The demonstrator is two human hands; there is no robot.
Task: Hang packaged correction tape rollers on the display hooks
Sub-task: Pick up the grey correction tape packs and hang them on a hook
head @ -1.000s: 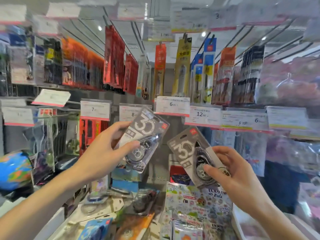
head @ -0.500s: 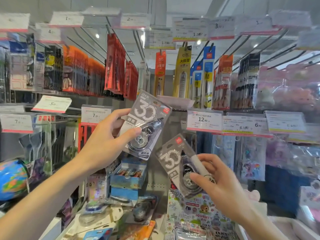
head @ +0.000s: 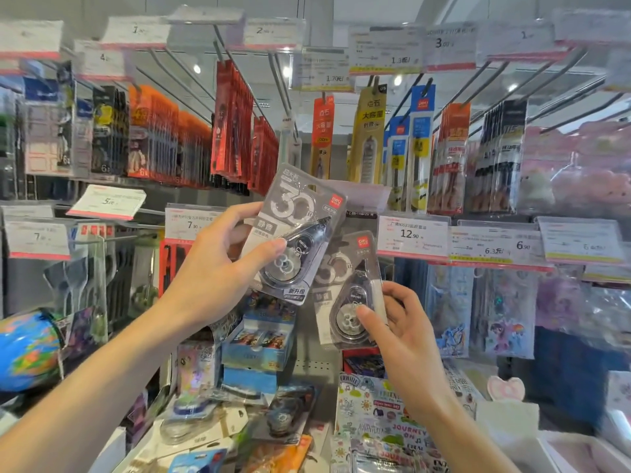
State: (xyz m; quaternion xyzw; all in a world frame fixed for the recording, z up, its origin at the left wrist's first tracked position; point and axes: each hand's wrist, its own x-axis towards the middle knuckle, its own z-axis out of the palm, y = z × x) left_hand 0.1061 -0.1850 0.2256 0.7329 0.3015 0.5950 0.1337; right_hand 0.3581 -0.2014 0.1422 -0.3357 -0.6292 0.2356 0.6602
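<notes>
Ahead, a display wall of hooks point(head: 440, 93) hung with red, orange, yellow and blue packets, price tags point(head: 412, 236) clipped along the rails. Lower left, part of a globe point(head: 27, 353); below, a heap of loose packets and a sticker book point(head: 386, 421).

Raised mid-frame, left hand point(head: 211, 268) curled round the left edge of the upper correction tape pack point(head: 300, 230): thumb pressed on the clear blister front, fingers behind the card. Tilted clockwise, top near the yellow packet's foot.

Just below and right, right hand point(head: 403, 332) gripping the lower correction tape pack point(head: 348, 288): thumb on the blister front, fingers wrapped behind the right edge. Overlapped at its top corner by the upper pack.

Both alike: grey card, big "30", red logo corner, dark teardrop roller under clear plastic.
</notes>
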